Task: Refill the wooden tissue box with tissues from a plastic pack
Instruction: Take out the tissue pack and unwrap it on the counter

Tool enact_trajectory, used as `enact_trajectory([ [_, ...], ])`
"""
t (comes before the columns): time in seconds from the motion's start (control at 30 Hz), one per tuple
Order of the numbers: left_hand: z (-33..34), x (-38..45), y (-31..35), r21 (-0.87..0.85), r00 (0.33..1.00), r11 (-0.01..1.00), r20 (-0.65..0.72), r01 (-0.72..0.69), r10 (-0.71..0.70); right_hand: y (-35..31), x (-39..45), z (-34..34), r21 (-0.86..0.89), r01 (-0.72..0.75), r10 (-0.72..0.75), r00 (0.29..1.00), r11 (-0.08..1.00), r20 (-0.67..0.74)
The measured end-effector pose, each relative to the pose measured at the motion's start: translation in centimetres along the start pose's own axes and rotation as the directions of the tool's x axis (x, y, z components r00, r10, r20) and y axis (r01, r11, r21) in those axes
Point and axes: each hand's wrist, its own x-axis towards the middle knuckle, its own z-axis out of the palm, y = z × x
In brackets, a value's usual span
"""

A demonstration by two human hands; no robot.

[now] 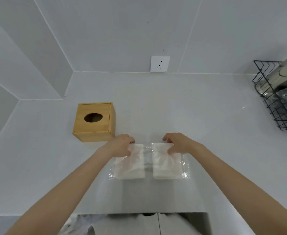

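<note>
A clear plastic pack of white tissues [166, 167] lies on the white counter in front of me, its tissues parted into two stacks with stretched film between them. My left hand [122, 145] grips the far end of the left stack. My right hand [176, 143] pinches the far end of the right stack. The wooden tissue box [95, 122] stands upright to the left of my left hand, a little apart from it. Its lid is on and the oval hole in the top looks dark.
A black wire rack [278, 106] holding packaged items hangs at the right edge. A white wall socket [160, 63] sits on the back wall above the counter [207, 116]. The counter's front edge runs just below the pack, near my body.
</note>
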Motion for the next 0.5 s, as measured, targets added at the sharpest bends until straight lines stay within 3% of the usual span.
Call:
enact_trajectory([
  [0.17,-1.2,0.7,0.9,0.08,0.993,0.996,0.115,-0.042,0.033,-0.9,0.2,-0.8,-0.153,0.027,-0.018,0.998,0.988,0.059],
  [0.27,-3.5,0.7,1.6,0.077,0.993,0.995,0.101,-0.067,0.059,-1.6,-0.5,-3.3,-0.171,0.058,-0.049,0.997,0.983,0.058],
  [0.4,-8.4,1.1,2.6,0.066,0.991,0.996,-0.115,-0.068,0.076,-2.4,-1.4,-8.0,-0.143,0.062,-0.081,0.988,0.988,-0.13],
  [0.5,-9.7,1.9,2.5,0.141,0.904,0.989,-0.415,-0.043,0.099,-2.4,-1.3,-8.8,-0.235,0.064,-0.153,0.911,0.97,-0.384],
])
